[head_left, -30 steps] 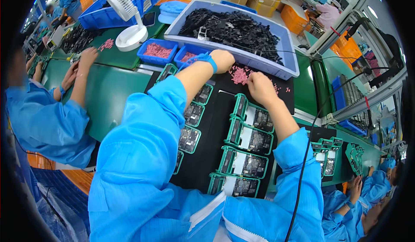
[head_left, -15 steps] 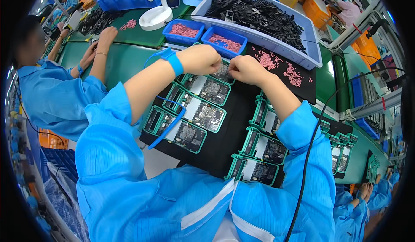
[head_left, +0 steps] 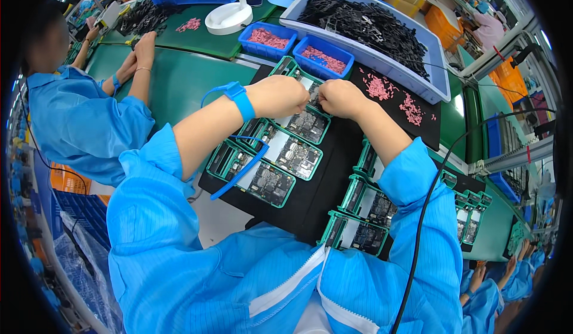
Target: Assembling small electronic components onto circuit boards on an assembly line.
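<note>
The green-framed circuit board [head_left: 310,84] under the hands lies near the far left corner of the black mat [head_left: 325,191]. Four such boards run down the mat's left side, this one included; three show in the right row [head_left: 365,235], partly covered by the right arm and jacket. Two loose heaps of pink pieces [head_left: 377,87] lie toward the mat's far right corner. Along its far edge stand two small blue bins [head_left: 317,69] of pink pieces and one large pale-blue bin [head_left: 418,89] of black parts.

A second ago both hands were at the pink heap; now they are over the far left board, as they were half a second ago.

The left hand [head_left: 280,97], strapped at the wrist, comes in from the left, fingers curled down; the right hand [head_left: 341,99] faces it from the right, likewise curled, the two close but apart. Whether either one pinches a piece, I cannot tell.
</note>
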### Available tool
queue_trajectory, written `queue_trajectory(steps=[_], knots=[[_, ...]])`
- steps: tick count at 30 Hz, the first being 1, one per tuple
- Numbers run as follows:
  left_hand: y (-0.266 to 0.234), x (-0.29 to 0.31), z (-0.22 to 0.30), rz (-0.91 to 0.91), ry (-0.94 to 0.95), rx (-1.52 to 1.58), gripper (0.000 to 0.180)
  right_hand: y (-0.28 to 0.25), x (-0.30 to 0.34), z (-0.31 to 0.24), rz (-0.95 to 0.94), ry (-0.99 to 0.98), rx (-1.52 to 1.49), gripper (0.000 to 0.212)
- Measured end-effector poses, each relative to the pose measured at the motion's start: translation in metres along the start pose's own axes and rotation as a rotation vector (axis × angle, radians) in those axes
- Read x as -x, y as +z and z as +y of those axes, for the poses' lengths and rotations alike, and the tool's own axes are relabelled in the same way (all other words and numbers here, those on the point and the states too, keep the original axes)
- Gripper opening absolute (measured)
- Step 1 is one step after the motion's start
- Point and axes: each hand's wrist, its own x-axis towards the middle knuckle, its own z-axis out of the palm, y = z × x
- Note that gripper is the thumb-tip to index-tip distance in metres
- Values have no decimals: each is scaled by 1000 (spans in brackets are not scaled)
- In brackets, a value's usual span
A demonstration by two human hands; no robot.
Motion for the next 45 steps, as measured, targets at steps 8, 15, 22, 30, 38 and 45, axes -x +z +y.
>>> queue_trajectory(steps=[8, 15, 22, 30, 38, 45], knots=[[6, -4, 4, -20, 42, -40, 10, -1, -8, -9, -89, -1, 202, 11], [20, -9, 6, 13, 128, -98, 14, 10, 5, -2, 81, -3, 133, 10], [23, -11, 10, -7, 125, -104, 14, 15, 33, -6, 214, -141, 174, 9], [34, -15, 20, -102, 84, -138, 9, 21, 44, -3, 260, -151, 121, 23], [36, -16, 31, -65, 193, -357, 6, 21, 47, -7, 216, -113, 139, 22], [33, -7, 31, -58, 169, -368, 7, 12, 61, 5, 283, -99, -118, 33]])
